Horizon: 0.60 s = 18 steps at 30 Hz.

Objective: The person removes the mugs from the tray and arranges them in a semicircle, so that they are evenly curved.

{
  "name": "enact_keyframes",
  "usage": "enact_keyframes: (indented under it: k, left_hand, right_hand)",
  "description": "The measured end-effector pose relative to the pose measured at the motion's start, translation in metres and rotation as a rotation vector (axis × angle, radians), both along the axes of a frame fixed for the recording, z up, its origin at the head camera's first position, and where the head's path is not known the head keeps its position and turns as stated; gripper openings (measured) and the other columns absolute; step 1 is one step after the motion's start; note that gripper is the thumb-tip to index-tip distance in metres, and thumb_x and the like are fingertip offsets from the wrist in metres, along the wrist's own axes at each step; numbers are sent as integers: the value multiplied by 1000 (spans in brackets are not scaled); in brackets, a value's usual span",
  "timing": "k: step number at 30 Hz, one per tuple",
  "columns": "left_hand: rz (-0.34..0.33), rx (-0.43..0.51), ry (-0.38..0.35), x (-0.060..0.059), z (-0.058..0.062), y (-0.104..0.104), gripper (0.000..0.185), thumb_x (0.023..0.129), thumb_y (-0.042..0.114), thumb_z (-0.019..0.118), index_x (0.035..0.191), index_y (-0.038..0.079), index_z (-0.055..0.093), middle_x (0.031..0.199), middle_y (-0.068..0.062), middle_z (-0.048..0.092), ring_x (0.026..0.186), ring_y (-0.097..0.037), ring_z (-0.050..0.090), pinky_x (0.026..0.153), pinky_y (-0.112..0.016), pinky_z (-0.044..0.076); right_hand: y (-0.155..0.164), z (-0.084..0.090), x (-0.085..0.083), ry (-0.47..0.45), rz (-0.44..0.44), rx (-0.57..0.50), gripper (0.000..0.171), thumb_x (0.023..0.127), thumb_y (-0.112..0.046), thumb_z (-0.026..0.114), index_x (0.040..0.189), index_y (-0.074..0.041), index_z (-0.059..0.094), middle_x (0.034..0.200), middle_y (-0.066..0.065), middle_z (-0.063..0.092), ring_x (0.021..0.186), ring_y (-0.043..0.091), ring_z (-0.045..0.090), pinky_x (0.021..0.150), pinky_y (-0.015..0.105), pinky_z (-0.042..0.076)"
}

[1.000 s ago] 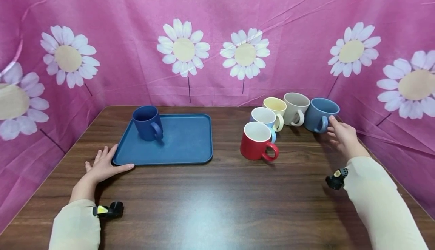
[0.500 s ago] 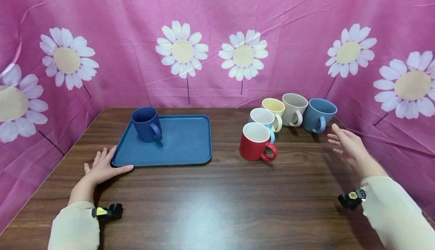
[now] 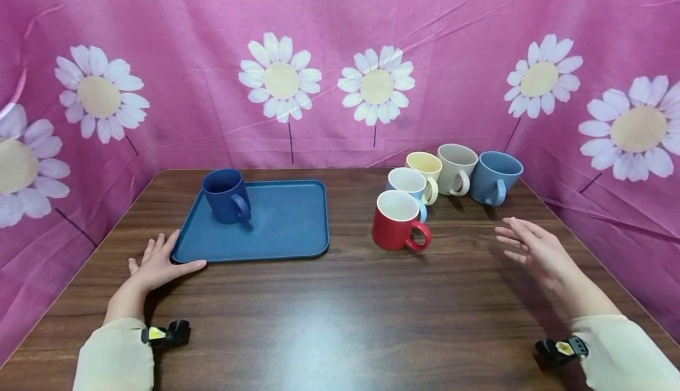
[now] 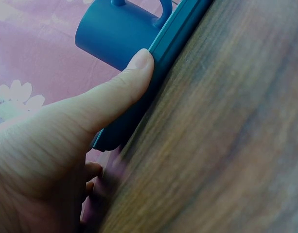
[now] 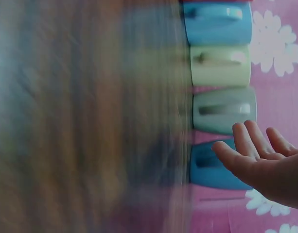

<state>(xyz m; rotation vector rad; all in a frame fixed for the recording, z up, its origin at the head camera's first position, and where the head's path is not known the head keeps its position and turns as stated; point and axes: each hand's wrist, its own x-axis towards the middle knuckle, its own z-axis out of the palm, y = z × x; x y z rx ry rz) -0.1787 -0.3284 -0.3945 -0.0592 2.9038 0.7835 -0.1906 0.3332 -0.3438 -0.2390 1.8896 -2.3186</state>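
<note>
My left hand (image 3: 159,267) spreads its fingers around the near left corner of the blue tray (image 3: 287,243). In the left wrist view its thumb (image 4: 110,99) lies along the tray's edge. A dark blue mug (image 3: 222,199) stands upright on the tray's left part, handle to the right. My right hand (image 3: 547,261) holds nothing; its fingers are loosely extended above the table at the right. The slate-blue mug (image 3: 491,178) stands just beyond it, apart from the fingers. Left of that mug stand a grey mug (image 3: 451,169) and a pale yellow mug (image 3: 429,169).
Nearer to me are a light blue mug (image 3: 406,181) with a white inside and a red mug (image 3: 390,228) at the front of the row. All sit on the dark wooden table (image 3: 340,314). A pink flowered cloth (image 3: 329,125) closes off the back and sides.
My right hand has let go of the slate-blue mug's handle and drawn back toward me. The left hand stays at the tray corner. The mugs have not moved.
</note>
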Motion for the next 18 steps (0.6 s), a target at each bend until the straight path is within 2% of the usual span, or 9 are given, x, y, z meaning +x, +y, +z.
enact_keyframes:
  k: [4, 8, 13, 18]
  left_hand:
    - [-2, 1, 2, 0, 0, 0, 102, 73, 55, 56, 137, 1, -2, 131, -38, -7, 118, -48, -15, 74, -71, -11]
    - [-1, 4, 1, 0, 2, 1, 102, 73, 56, 56, 137, 0, -2, 131, -38, -6, 118, -48, -15, 75, -71, -11]
    - [-2, 1, -4, 1, 1, 0, 101, 74, 55, 55, 136, 0, -3, 130, -39, -7, 118, -48, -16, 75, -71, -11]
    - [-2, 2, 0, 1, 1, 1, 101, 74, 55, 56, 136, 0, -2, 131, -38, -7, 118, -48, -16, 75, -71, -11]
  right_hand:
    - [-12, -4, 10, 53, 42, -2, 25, 93, -10, 38, 102, -18, 60, 96, -1, 63, 90, 10, 58, 69, 25, 47]
    - [-21, -6, 19, 112, 72, 42, 26, 92, -5, 38, 107, -17, 57, 100, -1, 62, 92, 9, 56, 72, 24, 46]
    - [-34, -5, 26, 207, 107, 154, 31, 91, 0, 38, 113, -16, 53, 103, -3, 60, 94, 7, 55, 74, 22, 45]
    - [-44, -2, 32, 318, 120, 323, 37, 87, 6, 42, 118, -13, 48, 105, -4, 59, 94, 7, 55, 75, 21, 44]
